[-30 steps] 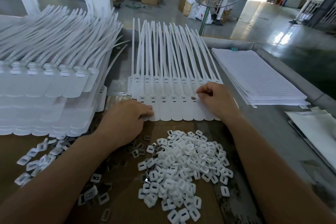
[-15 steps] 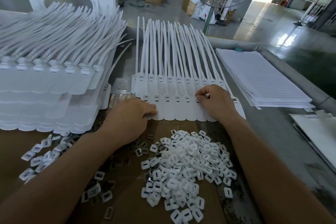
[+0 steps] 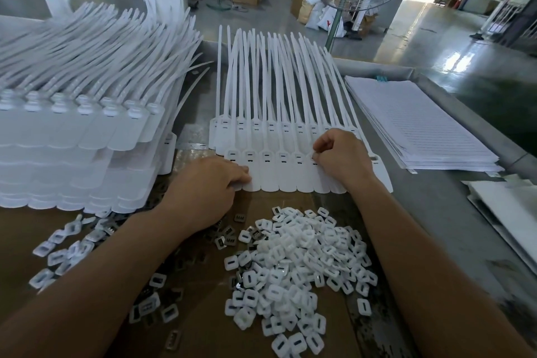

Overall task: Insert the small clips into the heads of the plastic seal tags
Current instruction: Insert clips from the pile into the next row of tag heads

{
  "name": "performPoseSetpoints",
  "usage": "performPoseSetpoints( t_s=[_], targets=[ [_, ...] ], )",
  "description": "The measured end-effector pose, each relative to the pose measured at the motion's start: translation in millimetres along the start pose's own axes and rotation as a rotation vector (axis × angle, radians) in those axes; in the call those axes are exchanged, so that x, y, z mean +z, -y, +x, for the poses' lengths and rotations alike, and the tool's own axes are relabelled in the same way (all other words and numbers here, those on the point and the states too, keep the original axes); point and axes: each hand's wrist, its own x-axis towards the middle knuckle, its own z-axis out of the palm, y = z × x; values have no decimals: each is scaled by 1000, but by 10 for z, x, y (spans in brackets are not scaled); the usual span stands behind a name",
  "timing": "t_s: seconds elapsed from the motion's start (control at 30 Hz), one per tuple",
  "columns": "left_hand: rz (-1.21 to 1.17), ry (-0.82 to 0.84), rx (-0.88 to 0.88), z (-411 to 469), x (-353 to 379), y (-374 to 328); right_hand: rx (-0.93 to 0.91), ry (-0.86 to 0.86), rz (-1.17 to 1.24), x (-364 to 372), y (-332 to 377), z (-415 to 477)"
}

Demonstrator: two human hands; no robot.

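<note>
Tag row (image 3: pixel 270 177), straps pointing away from you: your left hand (image 3: pixel 203 192) pins its left end, right hand (image 3: pixel 340 157) pinches a right-end head (image 3: pixel 310 160), clips (image 3: pixel 296 253) heaped just nearer.

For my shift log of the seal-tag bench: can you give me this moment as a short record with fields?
left hand: flat, pressing the front tag row at its left end
right hand: fingers curled, pinching what looks like a clip at a head in that row
clip pile: loose on cardboard, nearest the person
tag stack: left of the row
paper stack: right of the row
</note>
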Motion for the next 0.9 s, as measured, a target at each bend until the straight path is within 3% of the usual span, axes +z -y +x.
performPoseSetpoints(
  t_s=[0.37, 0.53, 0.73, 0.9],
  targets=[
    [5, -9, 9, -8, 0, -1, -63, 50, 117, -85, -104, -52],
    [3, -8, 1, -13, 9, 12, -145, 229, 99, -332, -116, -144],
    [12, -2, 0, -4, 10, 12, -149, 648, -95, -528, -8, -332],
    [12, -8, 2, 2, 13, 20, -175, 711, -274, -451, 137, -392]
  ],
)
